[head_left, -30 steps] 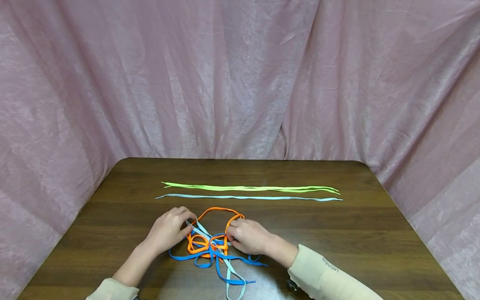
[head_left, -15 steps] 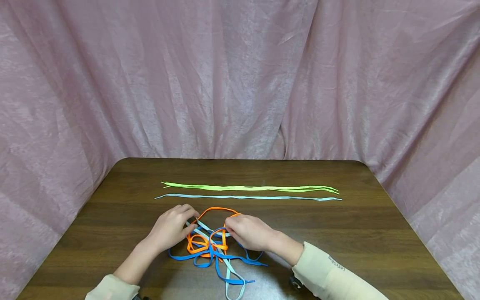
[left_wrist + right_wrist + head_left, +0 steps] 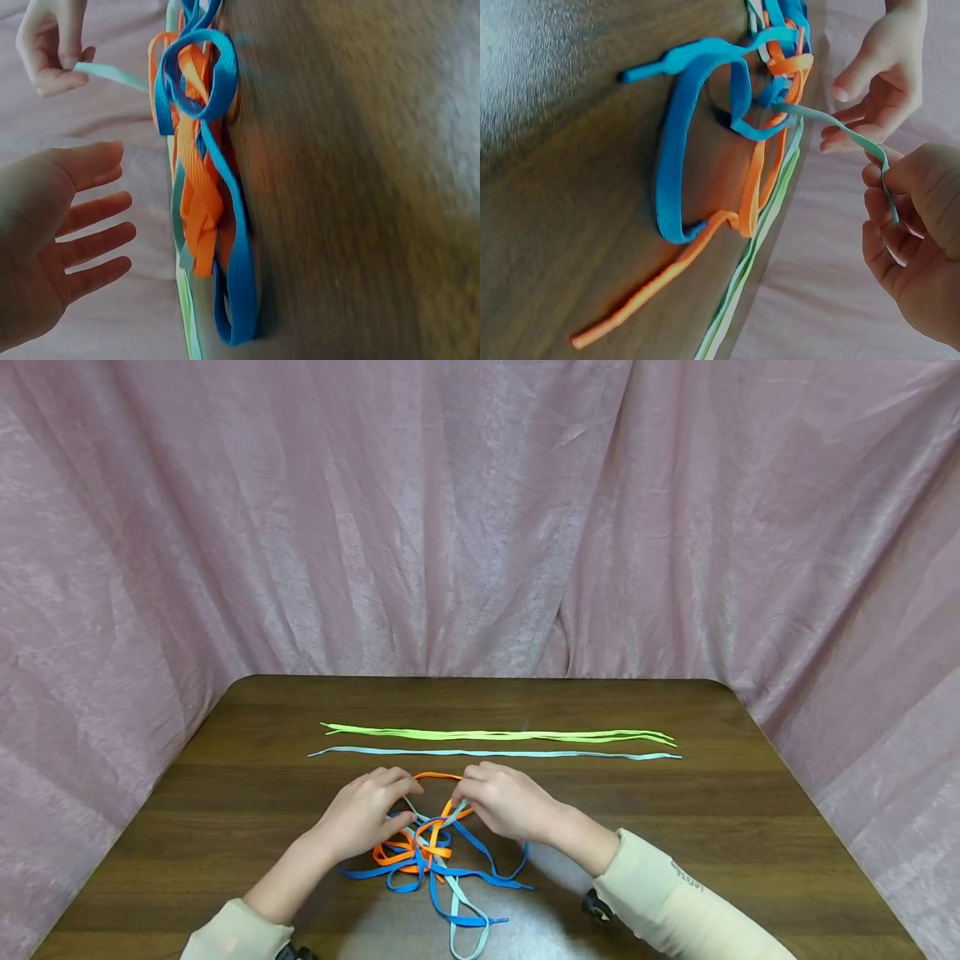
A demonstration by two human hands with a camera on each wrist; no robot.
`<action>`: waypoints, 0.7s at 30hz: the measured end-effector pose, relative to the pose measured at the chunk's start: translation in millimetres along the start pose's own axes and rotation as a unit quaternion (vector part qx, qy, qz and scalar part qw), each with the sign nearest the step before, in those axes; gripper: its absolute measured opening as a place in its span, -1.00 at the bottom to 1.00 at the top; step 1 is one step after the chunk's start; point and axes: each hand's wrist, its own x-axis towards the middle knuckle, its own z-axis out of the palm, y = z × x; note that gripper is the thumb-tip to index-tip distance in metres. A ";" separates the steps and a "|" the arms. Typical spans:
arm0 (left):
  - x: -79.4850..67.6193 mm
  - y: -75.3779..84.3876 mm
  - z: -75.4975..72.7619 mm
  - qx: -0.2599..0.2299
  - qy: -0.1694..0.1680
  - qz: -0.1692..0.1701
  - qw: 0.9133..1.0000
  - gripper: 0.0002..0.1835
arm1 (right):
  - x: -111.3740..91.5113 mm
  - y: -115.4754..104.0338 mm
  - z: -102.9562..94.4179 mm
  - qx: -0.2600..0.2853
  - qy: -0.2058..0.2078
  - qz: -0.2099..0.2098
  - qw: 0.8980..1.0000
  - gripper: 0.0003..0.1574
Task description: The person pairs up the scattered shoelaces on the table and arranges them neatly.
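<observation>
A tangle of flat shoelaces lies on the table in the head view: an orange shoelace [image 3: 393,850], a blue shoelace [image 3: 491,880] and a pale blue-green shoelace [image 3: 465,906], looped through one another. My right hand [image 3: 510,797] pinches one end of the pale shoelace [image 3: 840,127] between thumb and fingers; that stretch rises out of the tangle in the right wrist view. At the tangle's left my left hand [image 3: 367,810] hovers with fingers extended. The left wrist view shows this hand [image 3: 71,232] with its fingers spread and nothing between them.
Several yellow-green shoelaces [image 3: 495,736] lie straight across the table [image 3: 675,827] behind the tangle. In front of them is a straight light blue shoelace [image 3: 495,752]. A pink curtain [image 3: 480,518] hangs behind the table's far edge.
My right hand has moved back and up from the tangle's right side, drawing a pale shoelace end with it. My left hand has shifted slightly right.
</observation>
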 end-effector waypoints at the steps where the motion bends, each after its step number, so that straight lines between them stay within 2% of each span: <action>1: 1.1 1.2 0.9 -0.002 -0.002 0.003 1.000 -0.68 | -0.2 0.9 -1.2 0.000 0.005 -0.001 1.000 -0.83; 11: 14.0 14.6 13.7 -0.020 -0.028 0.044 0.998 -0.73 | -2.0 9.2 -12.5 0.003 0.034 0.000 0.999 -0.78; 16: 18.9 19.5 23.7 -0.012 -0.036 0.061 0.997 -0.73 | -3.2 11.5 -16.4 0.006 0.044 0.007 0.999 -0.76; 21: 22.0 24.2 30.2 -0.003 -0.036 0.065 0.997 -0.84 | -5.3 12.5 -18.2 0.010 0.050 0.006 0.999 -0.78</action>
